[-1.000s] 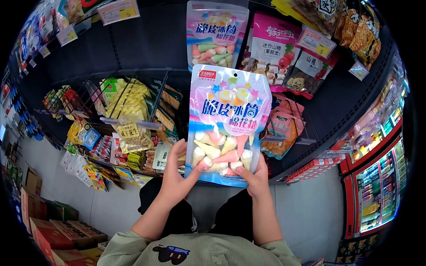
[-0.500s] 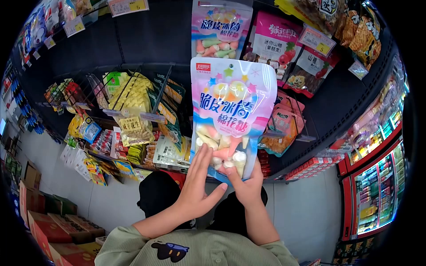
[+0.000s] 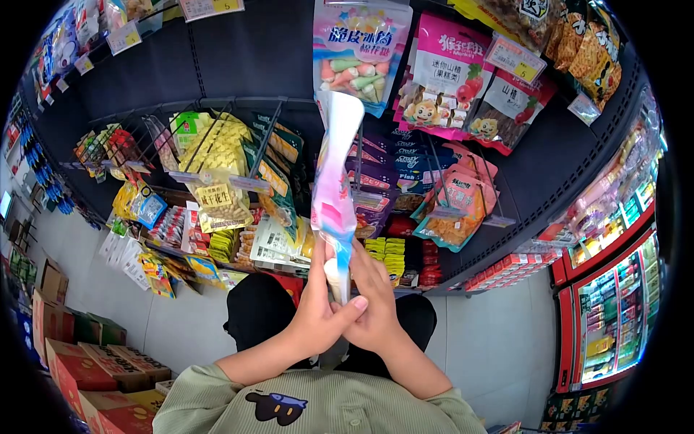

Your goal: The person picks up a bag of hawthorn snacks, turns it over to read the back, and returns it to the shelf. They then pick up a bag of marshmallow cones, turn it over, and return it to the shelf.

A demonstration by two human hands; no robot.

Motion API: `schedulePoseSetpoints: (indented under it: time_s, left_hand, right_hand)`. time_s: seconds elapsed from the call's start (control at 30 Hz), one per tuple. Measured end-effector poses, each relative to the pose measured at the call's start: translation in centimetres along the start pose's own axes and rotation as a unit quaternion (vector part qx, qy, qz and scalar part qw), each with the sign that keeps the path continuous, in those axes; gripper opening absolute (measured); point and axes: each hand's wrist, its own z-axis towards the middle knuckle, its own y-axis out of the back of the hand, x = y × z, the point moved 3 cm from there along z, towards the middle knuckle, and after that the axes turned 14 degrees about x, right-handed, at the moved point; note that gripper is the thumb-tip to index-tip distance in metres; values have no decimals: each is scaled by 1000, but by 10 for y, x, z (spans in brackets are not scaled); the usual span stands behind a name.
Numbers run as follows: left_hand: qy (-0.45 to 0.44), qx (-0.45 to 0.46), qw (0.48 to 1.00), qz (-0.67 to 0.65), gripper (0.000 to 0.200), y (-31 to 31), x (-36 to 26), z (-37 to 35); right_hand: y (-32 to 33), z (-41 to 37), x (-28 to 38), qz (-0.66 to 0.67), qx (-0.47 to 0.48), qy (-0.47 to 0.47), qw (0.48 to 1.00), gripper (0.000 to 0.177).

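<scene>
A bag of marshmallows (image 3: 335,188) stands upright in front of me, turned nearly edge-on, so its printed front is mostly out of sight. My left hand (image 3: 316,307) presses on its left side near the bottom, thumb crossing toward the other hand. On the opposite side my right hand (image 3: 374,307) is closed against the bag, fingers pointing up along it. A few pale marshmallows show through the clear lower part between my hands. Directly behind the bag's top hangs a matching marshmallow bag (image 3: 360,54) on the rack.
Pink hawthorn snack bags (image 3: 442,79) hang at the upper right. Hooks at the left carry a yellow snack bag (image 3: 220,148) and a peanut bag (image 3: 223,206). Cardboard boxes (image 3: 90,372) stand on the floor at left; a red-framed drinks cooler (image 3: 611,311) is at right.
The marshmallow bag has turned from facing me to edge-on. My right hand has shifted from the lower right corner to flat along its side, uncovering purple and blue packs behind.
</scene>
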Motion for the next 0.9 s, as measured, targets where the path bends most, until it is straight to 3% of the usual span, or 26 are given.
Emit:
schedulePoseSetpoints:
  time_s: [0.13,0.33,0.53,0.8,0.9]
  left_hand:
    - [-3,-6,999,-45,91,6,0,-5]
    - [-14,-48,994,-100,81,15,6,-10]
    - [3,-88,976,-201,56,29,9,-13]
    - [30,-111,958,-263,45,52,15,-14]
    - [40,-118,961,-248,43,61,17,-17]
  right_hand:
    - [2,2,5,2,25,13,1000,79]
    - [5,6,11,-8,65,25,998,65]
    - [3,7,8,-2,51,39,998,57]
    - [18,10,-2,-89,-28,2,996,38]
    - [23,8,-18,-90,-82,-40,992,39]
